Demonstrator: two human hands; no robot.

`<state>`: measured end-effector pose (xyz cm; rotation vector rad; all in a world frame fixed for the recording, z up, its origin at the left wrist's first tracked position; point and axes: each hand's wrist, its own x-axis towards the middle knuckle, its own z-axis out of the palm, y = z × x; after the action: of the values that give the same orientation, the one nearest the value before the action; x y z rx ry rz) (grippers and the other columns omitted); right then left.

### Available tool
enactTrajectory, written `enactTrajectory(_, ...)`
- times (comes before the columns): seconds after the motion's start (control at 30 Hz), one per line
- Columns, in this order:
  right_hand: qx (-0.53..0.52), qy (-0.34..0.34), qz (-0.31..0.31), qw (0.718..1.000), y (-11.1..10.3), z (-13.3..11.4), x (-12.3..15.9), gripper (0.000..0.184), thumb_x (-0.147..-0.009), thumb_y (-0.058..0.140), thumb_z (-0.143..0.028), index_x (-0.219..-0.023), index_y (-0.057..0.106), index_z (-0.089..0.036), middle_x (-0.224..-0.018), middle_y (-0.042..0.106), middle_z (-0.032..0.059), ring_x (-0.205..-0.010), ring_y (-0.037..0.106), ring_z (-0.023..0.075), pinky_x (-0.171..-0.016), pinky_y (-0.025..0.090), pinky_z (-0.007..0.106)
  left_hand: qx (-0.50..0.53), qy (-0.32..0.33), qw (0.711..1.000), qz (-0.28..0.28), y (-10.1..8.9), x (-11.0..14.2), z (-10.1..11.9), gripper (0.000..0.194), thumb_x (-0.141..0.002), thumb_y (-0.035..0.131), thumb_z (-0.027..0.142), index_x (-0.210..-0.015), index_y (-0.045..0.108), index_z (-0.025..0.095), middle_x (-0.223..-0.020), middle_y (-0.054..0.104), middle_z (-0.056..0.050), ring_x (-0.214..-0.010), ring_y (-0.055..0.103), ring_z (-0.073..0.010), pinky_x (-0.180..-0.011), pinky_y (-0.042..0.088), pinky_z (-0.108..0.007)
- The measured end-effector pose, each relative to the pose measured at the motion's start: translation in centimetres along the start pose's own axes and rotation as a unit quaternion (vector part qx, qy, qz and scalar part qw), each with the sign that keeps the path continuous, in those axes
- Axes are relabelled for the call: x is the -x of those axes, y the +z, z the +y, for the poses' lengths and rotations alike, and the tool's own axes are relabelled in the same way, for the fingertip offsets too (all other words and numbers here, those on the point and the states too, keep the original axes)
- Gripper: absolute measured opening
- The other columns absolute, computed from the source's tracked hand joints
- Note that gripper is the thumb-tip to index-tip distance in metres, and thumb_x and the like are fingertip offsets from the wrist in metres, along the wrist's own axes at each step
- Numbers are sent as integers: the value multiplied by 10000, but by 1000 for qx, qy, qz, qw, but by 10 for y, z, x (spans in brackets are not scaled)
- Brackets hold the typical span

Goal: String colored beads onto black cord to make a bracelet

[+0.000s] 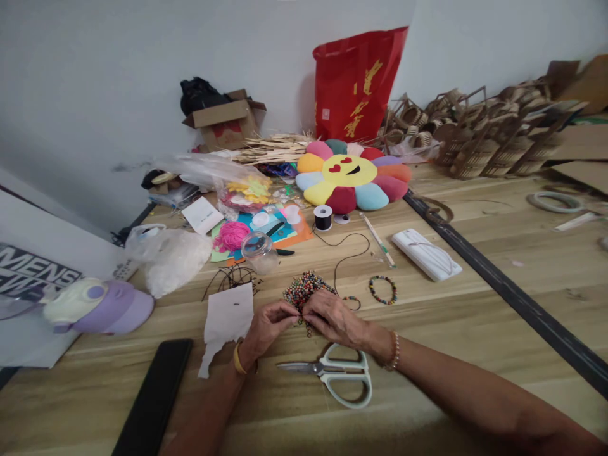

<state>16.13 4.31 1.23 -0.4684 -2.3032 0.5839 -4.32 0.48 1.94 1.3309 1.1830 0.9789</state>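
Note:
My left hand (pixel 267 324) and my right hand (pixel 332 316) meet over a heap of small coloured beads (pixel 303 288) on the wooden table (pixel 475 316). Both hands have their fingers pinched together at the near edge of the heap; what they pinch is too small to name. A thin black cord (pixel 349 250) runs from the beads to a black thread spool (pixel 323 217). A finished bead bracelet (pixel 382 289) lies just right of the heap. Pale green scissors (pixel 339 373) lie under my right wrist.
A white paper scrap (pixel 225 323) and a black phone (pixel 154 396) lie at the left. A clear jar (pixel 259 252), pink yarn (pixel 231 235), plastic bags (pixel 171 256), a purple cap (pixel 102 307), a flower cushion (pixel 351 174), a red bag (pixel 356 82) and a white box (pixel 426 253) surround the work spot.

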Motion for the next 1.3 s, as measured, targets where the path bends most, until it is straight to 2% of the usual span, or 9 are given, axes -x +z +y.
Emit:
enactTrajectory(0.83,-3,-11,10,1000,1,1,0,125,-963,480,-204,-894,577,-167,-802,626,62,-776,551,180,-738,454,310,-10,42,999,-4,2,0,2,275,-680,787,402,-708,726,135,-730,694,-67,-713,627,-168,-699,512,-275)
enactTrajectory(1.3,-24,16,0,1000,4,2,2,32,-917,567,-190,-888,559,-179,-827,637,52,-801,573,176,-764,461,299,3,13,1000,-13,2,0,6,271,-655,806,381,-696,709,131,-721,689,-58,-702,620,-159,-686,502,-260)
